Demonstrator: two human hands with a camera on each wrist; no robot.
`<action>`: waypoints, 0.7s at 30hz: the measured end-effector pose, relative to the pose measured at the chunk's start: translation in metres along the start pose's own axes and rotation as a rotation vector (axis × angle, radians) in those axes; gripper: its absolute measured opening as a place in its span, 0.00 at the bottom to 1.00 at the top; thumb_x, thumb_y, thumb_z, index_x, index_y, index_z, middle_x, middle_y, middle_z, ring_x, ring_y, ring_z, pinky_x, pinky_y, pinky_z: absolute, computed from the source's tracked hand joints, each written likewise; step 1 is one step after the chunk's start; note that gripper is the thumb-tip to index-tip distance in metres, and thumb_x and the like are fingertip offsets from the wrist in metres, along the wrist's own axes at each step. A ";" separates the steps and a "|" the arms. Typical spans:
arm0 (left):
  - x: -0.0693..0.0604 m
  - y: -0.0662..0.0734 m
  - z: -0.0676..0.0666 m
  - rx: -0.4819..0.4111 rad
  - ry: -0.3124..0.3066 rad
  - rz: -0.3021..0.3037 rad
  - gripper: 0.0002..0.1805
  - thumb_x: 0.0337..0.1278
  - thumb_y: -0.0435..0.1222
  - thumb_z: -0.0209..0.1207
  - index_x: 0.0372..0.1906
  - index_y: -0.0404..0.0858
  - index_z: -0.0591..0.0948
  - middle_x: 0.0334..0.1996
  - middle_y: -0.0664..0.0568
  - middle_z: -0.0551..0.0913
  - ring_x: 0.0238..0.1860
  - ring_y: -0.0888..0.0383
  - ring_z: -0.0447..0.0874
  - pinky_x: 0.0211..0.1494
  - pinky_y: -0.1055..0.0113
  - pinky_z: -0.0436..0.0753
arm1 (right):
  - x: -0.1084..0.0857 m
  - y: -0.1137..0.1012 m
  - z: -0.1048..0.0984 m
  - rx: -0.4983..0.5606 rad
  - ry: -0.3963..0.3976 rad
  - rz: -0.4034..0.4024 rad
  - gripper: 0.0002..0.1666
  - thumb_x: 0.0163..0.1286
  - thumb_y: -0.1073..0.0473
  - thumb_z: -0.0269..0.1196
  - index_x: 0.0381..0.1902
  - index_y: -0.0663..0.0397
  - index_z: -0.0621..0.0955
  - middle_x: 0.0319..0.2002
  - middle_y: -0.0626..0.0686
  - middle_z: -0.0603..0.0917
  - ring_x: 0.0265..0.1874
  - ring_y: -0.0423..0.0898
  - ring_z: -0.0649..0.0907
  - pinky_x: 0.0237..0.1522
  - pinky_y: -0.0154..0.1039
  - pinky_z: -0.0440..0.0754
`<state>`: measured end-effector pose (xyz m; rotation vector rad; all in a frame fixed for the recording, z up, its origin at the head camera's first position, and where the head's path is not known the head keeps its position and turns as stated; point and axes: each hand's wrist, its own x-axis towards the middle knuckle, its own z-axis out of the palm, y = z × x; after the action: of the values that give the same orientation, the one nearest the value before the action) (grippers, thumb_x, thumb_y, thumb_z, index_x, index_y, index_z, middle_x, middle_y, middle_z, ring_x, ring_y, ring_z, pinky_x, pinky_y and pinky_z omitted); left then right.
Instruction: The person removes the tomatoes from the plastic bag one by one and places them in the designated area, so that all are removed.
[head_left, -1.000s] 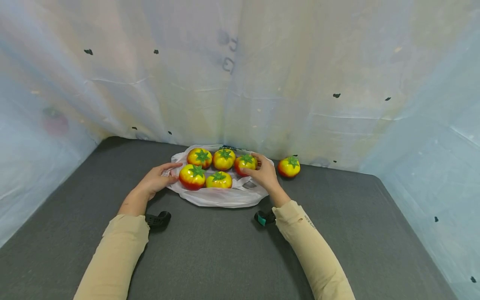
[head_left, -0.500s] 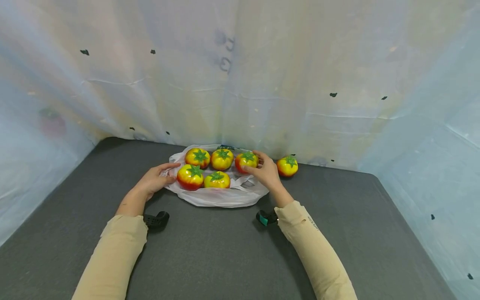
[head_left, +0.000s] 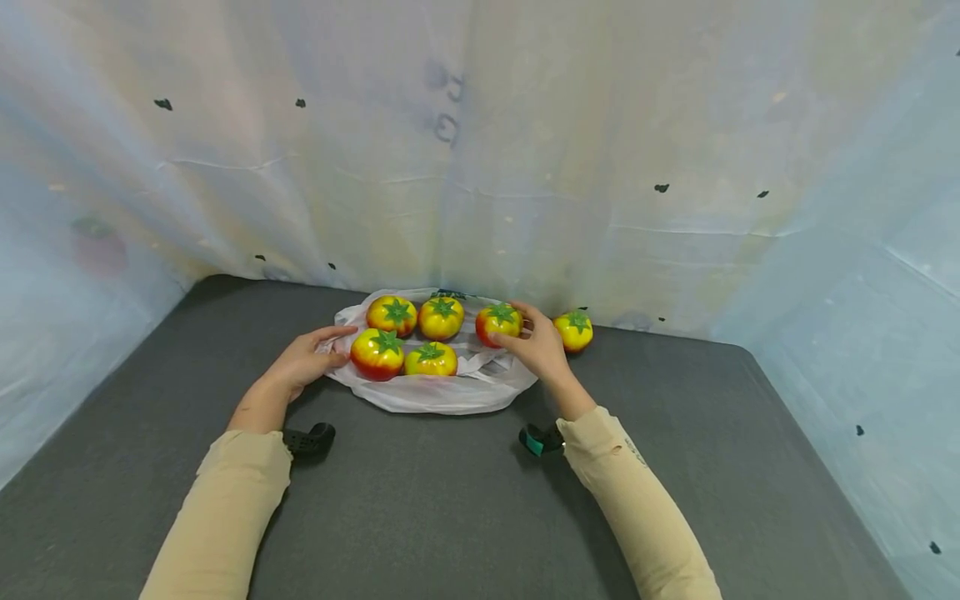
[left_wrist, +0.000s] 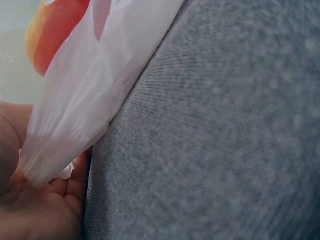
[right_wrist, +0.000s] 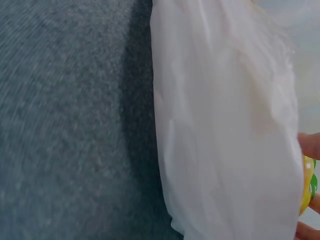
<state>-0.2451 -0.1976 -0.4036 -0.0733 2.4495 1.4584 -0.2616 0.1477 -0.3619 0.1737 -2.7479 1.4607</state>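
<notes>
A white plastic bag (head_left: 442, 400) lies spread on the dark table, with several red-and-yellow tomatoes, such as the front left tomato (head_left: 377, 354), resting in it. My left hand (head_left: 300, 365) holds the bag's left edge; the left wrist view shows the gathered plastic (left_wrist: 65, 130) between thumb and fingers. At the bag's right side, my right hand (head_left: 542, 343) grips another tomato (head_left: 498, 323) between thumb and fingers. The right wrist view shows only fingertips and a sliver of this tomato (right_wrist: 307, 182) behind the bag's wall.
Just beyond my right hand, one more tomato (head_left: 573, 332) sits on the table outside the bag. Pale plastic sheeting (head_left: 525, 167) rises along the table's back edge and at both sides.
My right hand has moved slightly right with its tomato, away from the others in the bag. The left hand keeps its place at the bag's edge. The head view has shifted a little.
</notes>
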 end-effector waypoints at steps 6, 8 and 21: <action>0.000 0.000 -0.001 -0.010 -0.009 0.000 0.33 0.66 0.36 0.53 0.74 0.44 0.59 0.75 0.32 0.40 0.74 0.32 0.36 0.69 0.31 0.44 | -0.004 0.003 -0.007 0.023 0.013 -0.009 0.40 0.60 0.56 0.69 0.68 0.55 0.68 0.66 0.60 0.70 0.63 0.58 0.73 0.63 0.50 0.73; -0.001 0.000 -0.002 -0.012 -0.011 0.000 0.33 0.66 0.36 0.53 0.74 0.43 0.59 0.75 0.32 0.40 0.74 0.32 0.36 0.69 0.31 0.44 | -0.006 0.004 -0.009 0.027 0.017 -0.013 0.39 0.60 0.56 0.68 0.68 0.55 0.68 0.66 0.60 0.70 0.63 0.58 0.73 0.63 0.50 0.72; 0.000 0.001 -0.002 -0.023 -0.022 -0.012 0.33 0.66 0.35 0.53 0.74 0.44 0.58 0.75 0.33 0.41 0.73 0.32 0.36 0.69 0.31 0.44 | -0.016 0.006 -0.022 0.029 0.055 -0.031 0.39 0.60 0.55 0.68 0.67 0.54 0.69 0.61 0.61 0.74 0.58 0.56 0.77 0.60 0.48 0.75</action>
<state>-0.2456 -0.1988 -0.4022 -0.0767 2.4113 1.4745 -0.2474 0.1709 -0.3560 0.1725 -2.6701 1.4750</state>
